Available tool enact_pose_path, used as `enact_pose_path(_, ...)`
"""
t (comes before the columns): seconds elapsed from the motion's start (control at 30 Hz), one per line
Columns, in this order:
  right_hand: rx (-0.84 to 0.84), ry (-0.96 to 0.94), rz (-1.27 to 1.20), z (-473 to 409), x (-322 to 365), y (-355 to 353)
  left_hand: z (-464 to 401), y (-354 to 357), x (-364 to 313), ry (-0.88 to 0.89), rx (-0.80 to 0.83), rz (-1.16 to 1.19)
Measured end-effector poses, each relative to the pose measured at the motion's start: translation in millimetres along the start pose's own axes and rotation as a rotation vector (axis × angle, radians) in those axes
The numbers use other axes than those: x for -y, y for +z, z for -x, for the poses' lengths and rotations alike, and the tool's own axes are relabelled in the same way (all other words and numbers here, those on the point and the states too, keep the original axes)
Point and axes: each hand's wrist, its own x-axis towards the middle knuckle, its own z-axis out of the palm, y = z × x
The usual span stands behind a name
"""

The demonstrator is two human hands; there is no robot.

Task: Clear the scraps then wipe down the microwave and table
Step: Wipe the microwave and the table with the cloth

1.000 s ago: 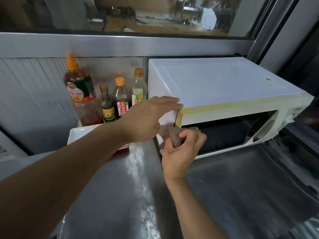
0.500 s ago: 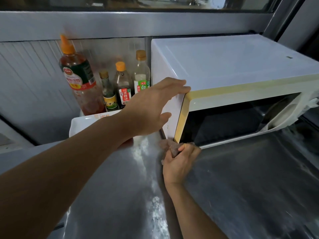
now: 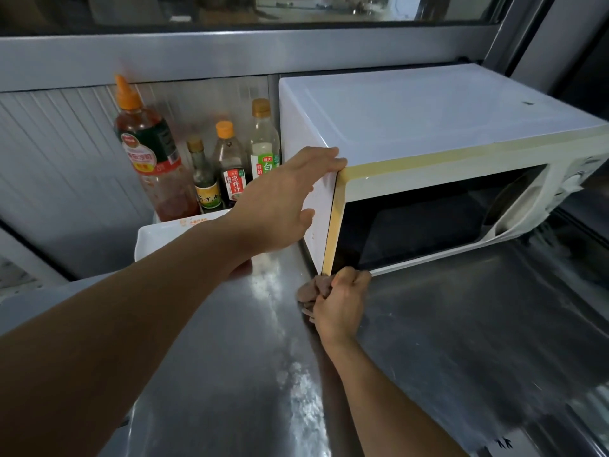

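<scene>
Left hand (image 3: 280,206) flat, fingers straight, against upper left front corner of white microwave (image 3: 428,127). Right hand (image 3: 342,301) bunching brown cloth (image 3: 313,288) in curled grip at microwave's lower left corner, on steel bench (image 3: 461,341).

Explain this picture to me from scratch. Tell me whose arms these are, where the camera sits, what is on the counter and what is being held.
There is no machine here: these are a person's two bare arms, seen from a wide-angle camera worn on the head, looking forward and down. That is why both arms seem to come out of the bottom of the picture.

The left hand lies flat with straight fingers against the left side of a white microwave, near its top front corner. The right hand grips a crumpled brownish cloth at the microwave's bottom front corner, where it meets the steel counter.

To the left of the microwave stand four sauce bottles, with a white tray in front of them. The microwave door looks shut.
</scene>
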Motion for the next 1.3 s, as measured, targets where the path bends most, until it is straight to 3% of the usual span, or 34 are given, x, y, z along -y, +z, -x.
enact_pose_path(0.2, 0.077, -0.034, 0.112, -0.2, -0.7, -16.3, 3.3, -2.4, -5.9, -0.021, 0.033, -0.088)
enact_pose_path(0.47, -0.004, -0.161, -0.019, -8.8, 1.7, -91.9, 14.0, -2.6, -17.3, -0.067, 0.079, -0.224)
enact_pose_path(0.9, 0.155, -0.372, 0.024, -11.0, 45.3, -196.0, 79.5, -42.6, -53.5, -0.353, 0.249, -0.266)
enact_pose_path(1.3, 0.241, -0.511, -0.02, 30.1, 72.2, -208.6, 201.0, -65.6, -79.4, -0.636, 0.357, -0.37)
